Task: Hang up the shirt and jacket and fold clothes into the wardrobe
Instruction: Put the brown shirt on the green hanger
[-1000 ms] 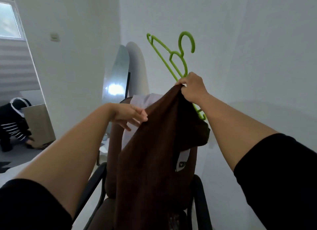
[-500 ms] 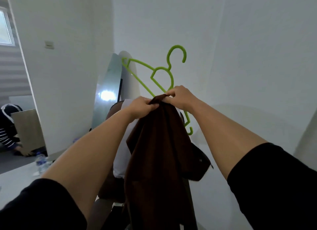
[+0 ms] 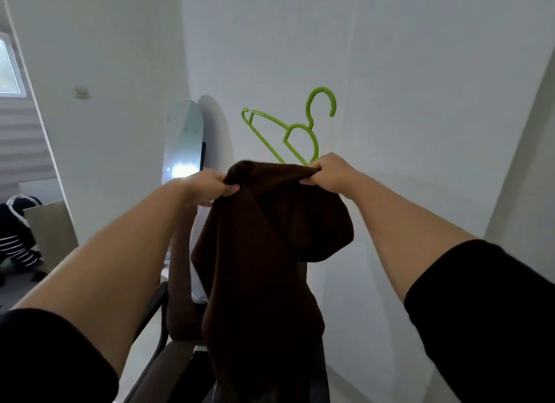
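A dark brown garment (image 3: 270, 252) hangs in front of me, held up by its top edge. My left hand (image 3: 210, 186) pinches the left end of that edge. My right hand (image 3: 330, 172) grips the right end together with a bright green plastic hanger (image 3: 297, 132), which sticks up and to the left behind the cloth. The hanger's hook points upward and its right arm is hidden behind my hand and the fabric. Behind the brown garment, a white garment (image 3: 196, 252) lies over a chair back.
A brown chair (image 3: 180, 297) with dark armrests stands right below the hanging cloth. An oval mirror (image 3: 183, 144) leans in the wall corner behind it. White walls close in on the right. At the far left a person in striped clothing (image 3: 18, 240) crouches by a board.
My hands have moved apart along the garment's top edge, spreading it. The hanger has tilted so its hook stands more upright.
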The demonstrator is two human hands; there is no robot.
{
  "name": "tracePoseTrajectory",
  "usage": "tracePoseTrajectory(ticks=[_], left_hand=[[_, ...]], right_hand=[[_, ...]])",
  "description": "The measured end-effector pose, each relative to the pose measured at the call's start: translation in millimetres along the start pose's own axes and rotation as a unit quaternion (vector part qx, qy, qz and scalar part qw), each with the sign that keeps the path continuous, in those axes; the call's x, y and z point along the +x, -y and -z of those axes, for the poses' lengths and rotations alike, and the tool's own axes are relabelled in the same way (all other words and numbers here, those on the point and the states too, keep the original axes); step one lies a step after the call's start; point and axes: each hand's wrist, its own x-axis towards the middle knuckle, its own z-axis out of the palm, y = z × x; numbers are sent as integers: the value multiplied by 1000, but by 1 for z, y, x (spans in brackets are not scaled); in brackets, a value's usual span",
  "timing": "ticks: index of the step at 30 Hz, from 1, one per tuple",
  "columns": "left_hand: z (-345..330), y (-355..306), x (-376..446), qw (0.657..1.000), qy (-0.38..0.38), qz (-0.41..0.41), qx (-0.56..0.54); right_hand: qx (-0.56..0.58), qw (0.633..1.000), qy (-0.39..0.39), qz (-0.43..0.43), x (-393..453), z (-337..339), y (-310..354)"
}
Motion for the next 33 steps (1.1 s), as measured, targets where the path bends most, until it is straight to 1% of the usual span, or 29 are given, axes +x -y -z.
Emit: tracePoseTrajectory(ticks=[1,2,3,4,5,6,7,8,9,10,11,14,15,18,20,22,25,27,29,31,33], left_hand=[[-5,13,0,998,-20,14,56],[-10,24,-1,996,-21,29,79],[-15,30,-7,997,7,50,61],[-20,34,-12,995,65,72,24],[-23,34,-17,986,141,81,-22],[-24,32,-22,969,221,79,-76],[-25,29,-25,951,276,61,-130],[-24,25,-27,934,304,36,-182],[-24,20,-26,930,297,20,-215],[-24,14,-24,934,272,14,-231],[-24,9,-22,941,254,4,-224],[-32,-3,-15,948,269,-26,-170],[-35,-6,-14,952,260,-37,-159],[-39,-12,-10,966,192,-71,-161],[-42,-13,-9,966,149,-78,-199],[-44,-14,-8,959,87,-75,-258],[-48,-17,-5,937,-19,-82,-340],[-51,-24,-6,908,-62,-82,-405],[-56,-33,-10,876,-92,-77,-468],[-61,-40,-15,847,-113,-61,-516],[-61,-43,-18,831,-115,-28,-543]], right_hand=[[26,999,25,9,-2,5,4],[50,997,48,19,-4,8,10],[66,995,65,31,-5,10,15],[80,993,75,40,-5,9,20],[92,992,76,49,-4,8,25],[102,990,74,59,-5,7,31],[104,989,72,70,-5,6,38],[101,989,73,81,-5,4,44],[93,989,77,91,-5,4,49],[86,988,81,98,-5,4,54],[84,988,82,102,-6,3,59],[90,987,70,109,-6,-2,69],[86,988,60,111,-6,-4,72],[45,993,14,106,-9,-5,77],[17,997,-5,69,-10,-3,75],[29,999,-24,17,-10,0,74],[99,989,-80,-68,-9,-3,73],[93,986,-102,-97,-9,-10,75],[68,982,-141,-102,-5,-19,75],[106,969,-205,-85,-5,-29,81],[146,951,-265,-64,-6,-31,84]])
